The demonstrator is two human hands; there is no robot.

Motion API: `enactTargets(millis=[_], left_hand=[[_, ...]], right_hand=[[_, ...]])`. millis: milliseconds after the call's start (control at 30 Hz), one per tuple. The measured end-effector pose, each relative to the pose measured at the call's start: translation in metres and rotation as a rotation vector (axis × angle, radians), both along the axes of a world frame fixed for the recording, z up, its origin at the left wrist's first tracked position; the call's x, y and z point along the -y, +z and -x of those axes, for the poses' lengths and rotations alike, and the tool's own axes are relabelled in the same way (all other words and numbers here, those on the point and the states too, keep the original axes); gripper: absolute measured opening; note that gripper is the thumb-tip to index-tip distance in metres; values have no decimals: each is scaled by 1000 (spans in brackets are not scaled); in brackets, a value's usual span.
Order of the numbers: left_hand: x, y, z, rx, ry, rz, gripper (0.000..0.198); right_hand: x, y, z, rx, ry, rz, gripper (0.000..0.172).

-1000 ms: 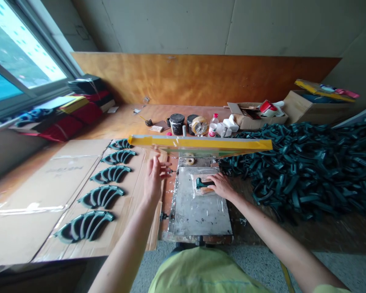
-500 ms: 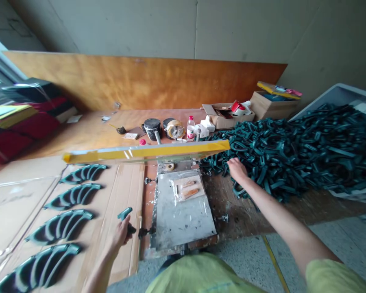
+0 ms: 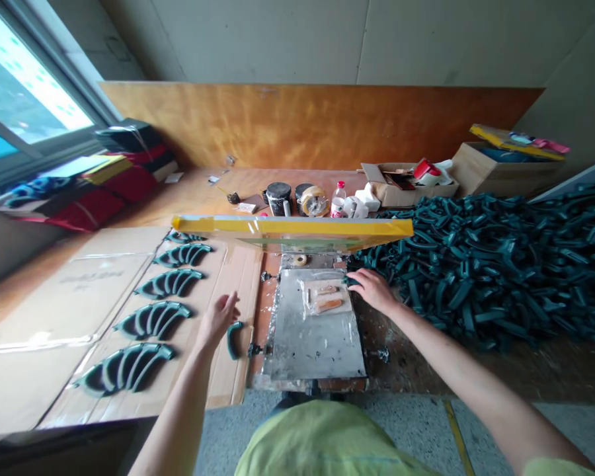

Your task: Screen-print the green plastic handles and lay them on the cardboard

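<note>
My left hand point(image 3: 222, 315) hovers over the cardboard sheet point(image 3: 238, 277), its fingers loosely bent and apart with nothing in them. Just below and to the right of it lies a dark green curved plastic piece point(image 3: 235, 340). Further left, several fans of the same curved pieces point(image 3: 153, 317) are laid out in a column. At the right edge of the grey metal plate point(image 3: 302, 344), my right hand point(image 3: 371, 289) pinches a small dark green piece point(image 3: 350, 281), mostly hidden by the fingers. Beyond that hand spreads a large heap of green pieces point(image 3: 451, 264).
A yellow-taped screen frame point(image 3: 292, 227) stands raised across the back of the metal plate. On the plate lies a plastic-wrapped packet point(image 3: 326, 297). Behind are black tubs point(image 3: 279, 198), a bottle point(image 3: 338, 198), a tape roll point(image 3: 313, 201) and an open carton point(image 3: 406, 193).
My left hand has let go of the green piece, which now lies on the cardboard. My right hand has moved from the heap to the plate's edge with a piece. The view has swung left.
</note>
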State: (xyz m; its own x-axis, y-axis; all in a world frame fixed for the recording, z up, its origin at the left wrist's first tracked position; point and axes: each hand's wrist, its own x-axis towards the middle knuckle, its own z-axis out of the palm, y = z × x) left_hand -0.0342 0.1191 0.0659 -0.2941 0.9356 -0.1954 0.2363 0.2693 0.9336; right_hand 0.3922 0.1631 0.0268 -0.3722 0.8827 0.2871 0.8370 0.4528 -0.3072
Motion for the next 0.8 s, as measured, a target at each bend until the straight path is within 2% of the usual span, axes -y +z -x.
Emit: enactTargets(millis=[67, 133, 233, 300, 467, 633, 733, 800], left_hand=[[-19, 31, -24, 67, -7, -119, 52], [-33, 64, -46, 251, 5, -325, 44], [-41, 103, -69, 448, 11, -533, 36], [-40, 115, -75, 492, -8, -574, 37], [-35, 117, -75, 488, -22, -545, 38], [-35, 116, -74, 435, -28, -516, 39], [-25, 109, -69, 416, -34, -485, 35], [-11, 102, -62, 378, -16, -451, 34]], right_hand=[[3, -10, 48, -79, 90, 44, 31], [5, -21, 82, -98, 133, 59, 32], [9, -35, 100, -94, 187, 69, 34], [13, -40, 99, -111, 216, 72, 33], [15, -41, 91, -142, 274, 52, 26], [16, -42, 101, -123, 187, 35, 26], [27, -41, 104, -65, 187, 6, 33], [34, -35, 97, -44, 167, 14, 33]])
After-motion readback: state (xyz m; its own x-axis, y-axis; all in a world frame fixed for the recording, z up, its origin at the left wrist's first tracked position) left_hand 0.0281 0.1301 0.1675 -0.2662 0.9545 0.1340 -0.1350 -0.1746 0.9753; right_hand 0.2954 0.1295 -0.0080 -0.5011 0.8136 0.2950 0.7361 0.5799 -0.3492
